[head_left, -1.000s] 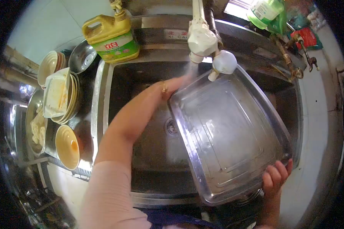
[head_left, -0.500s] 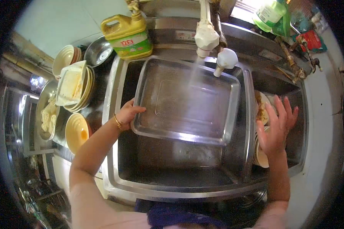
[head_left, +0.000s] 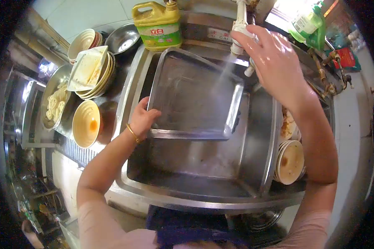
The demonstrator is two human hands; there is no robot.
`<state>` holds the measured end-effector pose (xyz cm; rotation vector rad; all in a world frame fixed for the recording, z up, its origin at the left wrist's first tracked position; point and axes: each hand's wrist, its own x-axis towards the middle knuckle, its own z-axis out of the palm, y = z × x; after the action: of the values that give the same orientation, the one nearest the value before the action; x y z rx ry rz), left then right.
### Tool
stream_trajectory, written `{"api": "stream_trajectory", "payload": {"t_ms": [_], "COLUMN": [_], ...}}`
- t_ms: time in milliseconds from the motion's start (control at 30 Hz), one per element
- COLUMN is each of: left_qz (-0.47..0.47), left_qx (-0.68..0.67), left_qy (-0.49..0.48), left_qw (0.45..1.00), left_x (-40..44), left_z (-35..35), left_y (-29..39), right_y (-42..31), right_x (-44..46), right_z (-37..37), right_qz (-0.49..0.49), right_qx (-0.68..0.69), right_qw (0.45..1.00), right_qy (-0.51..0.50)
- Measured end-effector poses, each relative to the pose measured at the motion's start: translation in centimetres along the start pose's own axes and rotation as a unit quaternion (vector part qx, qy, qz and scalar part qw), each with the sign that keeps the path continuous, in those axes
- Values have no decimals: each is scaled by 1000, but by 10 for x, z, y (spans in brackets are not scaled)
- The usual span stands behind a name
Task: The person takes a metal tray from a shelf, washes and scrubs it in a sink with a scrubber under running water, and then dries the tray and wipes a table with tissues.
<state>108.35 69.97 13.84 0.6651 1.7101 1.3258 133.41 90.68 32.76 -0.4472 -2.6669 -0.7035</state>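
Observation:
My left hand (head_left: 144,119) grips the near left edge of a rectangular metal tray (head_left: 187,95), thumb over the rim. The tray is tilted in the left basin of the sink (head_left: 191,159). Water runs from the white tap (head_left: 238,39) into the tray's right part. My right hand (head_left: 274,58) is raised over the tap knobs, its fingers bent around the white knob and partly hiding it; whether the fingertips press on it is hard to tell.
Stacked bowls (head_left: 290,162) stand in the right basin. On the left counter are dirty plates (head_left: 88,70), an orange-stained bowl (head_left: 86,124), a metal bowl (head_left: 123,38) and a pan with pale food (head_left: 56,103). A yellow detergent jug (head_left: 157,27) stands behind the sink.
My right hand first let go of the tray, then rose from over the right basin to the tap. My left hand went from under the tap to the tray's left edge. The tray swung leftward.

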Motion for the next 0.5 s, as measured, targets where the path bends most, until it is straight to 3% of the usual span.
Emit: {"api": "stream_trajectory", "payload": {"t_ms": [100,133,233,267,367,500], "left_qz": [-42,-30,-17,-23,17,102], "left_qx": [44,17,3,35,73,58], "left_qy": [6,-5,0,12,62,58], "left_qw": [998,999,1000,999,995,991], "left_x": [-8,-10,-23,-30,-35,-65], "left_z": [-6,-9,-12,-14,-31,-40], "left_y": [9,7,12,17,-7,-4], "right_y": [6,11,13,16,13,9], "right_x": [11,17,34,36,46,51], "right_z": [-12,-9,-32,-25,-27,-10], "right_qz": [-13,-66,-10,-1,-18,-25], "right_qx": [26,23,121,140,116,25], "right_qw": [999,997,978,971,974,977], "right_qy": [-14,25,-172,-195,-194,-209]}}
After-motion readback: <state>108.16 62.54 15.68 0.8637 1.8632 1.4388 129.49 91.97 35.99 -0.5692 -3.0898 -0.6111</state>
